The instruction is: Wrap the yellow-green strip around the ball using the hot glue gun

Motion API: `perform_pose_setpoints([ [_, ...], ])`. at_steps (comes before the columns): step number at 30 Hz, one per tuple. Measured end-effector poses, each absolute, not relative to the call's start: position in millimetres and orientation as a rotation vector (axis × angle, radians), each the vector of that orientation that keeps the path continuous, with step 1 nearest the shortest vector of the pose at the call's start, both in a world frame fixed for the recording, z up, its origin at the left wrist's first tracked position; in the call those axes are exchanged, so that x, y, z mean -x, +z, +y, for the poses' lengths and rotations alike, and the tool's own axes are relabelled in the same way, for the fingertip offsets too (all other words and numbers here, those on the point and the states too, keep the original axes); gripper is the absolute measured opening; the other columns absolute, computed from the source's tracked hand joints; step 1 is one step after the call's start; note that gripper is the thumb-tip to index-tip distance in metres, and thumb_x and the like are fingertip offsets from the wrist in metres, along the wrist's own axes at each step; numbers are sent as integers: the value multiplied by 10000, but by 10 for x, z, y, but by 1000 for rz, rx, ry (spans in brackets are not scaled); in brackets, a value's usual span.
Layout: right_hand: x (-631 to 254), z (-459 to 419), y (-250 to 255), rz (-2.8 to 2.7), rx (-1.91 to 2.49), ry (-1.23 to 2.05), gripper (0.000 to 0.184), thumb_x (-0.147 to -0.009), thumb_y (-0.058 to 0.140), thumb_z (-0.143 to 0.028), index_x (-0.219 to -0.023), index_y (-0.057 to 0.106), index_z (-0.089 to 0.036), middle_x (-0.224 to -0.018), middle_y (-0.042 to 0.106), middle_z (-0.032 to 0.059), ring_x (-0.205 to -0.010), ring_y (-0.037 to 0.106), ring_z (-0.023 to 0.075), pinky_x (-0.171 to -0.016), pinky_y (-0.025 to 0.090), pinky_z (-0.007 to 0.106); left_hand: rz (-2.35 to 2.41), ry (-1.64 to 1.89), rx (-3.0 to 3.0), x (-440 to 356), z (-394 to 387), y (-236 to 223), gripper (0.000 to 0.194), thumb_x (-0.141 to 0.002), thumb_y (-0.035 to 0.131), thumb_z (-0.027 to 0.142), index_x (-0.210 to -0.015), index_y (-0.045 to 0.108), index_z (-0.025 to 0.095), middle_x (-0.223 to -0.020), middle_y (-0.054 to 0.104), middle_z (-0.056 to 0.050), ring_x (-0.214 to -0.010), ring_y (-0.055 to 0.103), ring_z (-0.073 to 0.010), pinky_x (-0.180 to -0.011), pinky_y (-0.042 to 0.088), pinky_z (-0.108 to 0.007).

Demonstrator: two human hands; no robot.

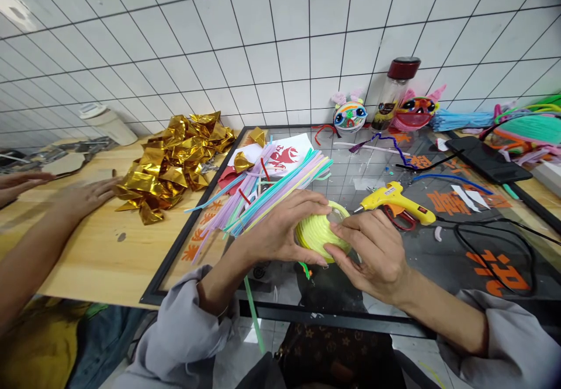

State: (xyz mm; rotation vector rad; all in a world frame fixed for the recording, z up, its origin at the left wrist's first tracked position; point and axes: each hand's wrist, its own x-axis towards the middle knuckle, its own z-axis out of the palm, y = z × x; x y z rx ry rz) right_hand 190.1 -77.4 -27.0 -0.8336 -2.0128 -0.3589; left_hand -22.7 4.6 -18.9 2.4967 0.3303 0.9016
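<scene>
Round, pale-yellow fuzzy coil looks mostly wrapped imo, just a see-through patch uncovered. Left hand cups it, fingers spread; right hand pinches its side.

Along the back runs a white tiled wall with dark grid lines. Over to the left, a crumpled heap of shiny gold foil sits on the pale wooden bench, and a whitish lidded cup stands beyond it, near the tiles. At the back I can see a clear bottle with a dark red cap, a round, pink-eared ornament to its left and a red-and-pink one just beside it on the right. Farther right lies a black phone.
</scene>
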Motion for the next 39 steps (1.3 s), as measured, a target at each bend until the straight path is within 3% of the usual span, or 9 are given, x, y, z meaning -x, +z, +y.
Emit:
perform_pose_setpoints([
  [11, -1904, -770, -254, -2012, 822, -377, 176, -905, 697, -176, -1064, 637, -129, -834, 698, 92, -727, 618, 199, -628, 448, 356, 420, 888, -2393, 220, -5, -187, 815, -690, 895, 492, -1349, 504, 215, -1298, 671, -156, -1221, 653, -302, -1054, 529, -461],
  [21, -1885, -780, -260, -2003, 836, -373, 149, -914, 688, -185, -1052, 640, -153, -811, 693, 72, -718, 617, 196, -631, 443, 354, 319, 926, -2474, 218, 11, -177, 736, -701, 893, 474, -1314, 570, 227, -1308, 674, -165, -1245, 643, -296, -1080, 518, -488],
  [26, -1889, -785, -258, -2003, 849, -376, 152, -913, 679, -193, -1059, 661, -152, -822, 689, 70, -727, 613, 201, -638, 425, 356, 348, 913, -2469, 226, 2, -181, 716, -716, 886, 451, -1332, 581, 250, -1426, 603, -179, -1327, 599, -315, -1106, 503, -495],
  [29, -1893, -785, -263, -2008, 856, -386, 146, -914, 682, -198, -1050, 662, -150, -827, 692, 73, -737, 615, 203, -642, 421, 356, 317, 925, -2476, 220, 3, -175, 701, -732, 878, 427, -1340, 573, 255, -1374, 642, -167, -1285, 626, -303, -1098, 503, -498],
  [32, -1891, -784, -273, -2016, 848, -395, 151, -910, 691, -192, -1048, 657, -141, -827, 699, 80, -739, 617, 205, -645, 431, 358, 266, 958, -2474, 211, 9, -174, 709, -732, 882, 409, -1343, 562, 247, -1306, 681, -155, -1241, 649, -285, -1087, 507, -488],
  [39, -1957, -800, -141, -1956, 870, -294, 188, -911, 688, -225, -1091, 685, -172, -869, 703, 68, -750, 642, 201, -661, 479, 362, 292, 921, -2399, 215, 6, -203, 742, -725, 885, 381, -1371, 540, 258, -1353, 672, -142, -1288, 631, -295, -1139, 471, -494],
])
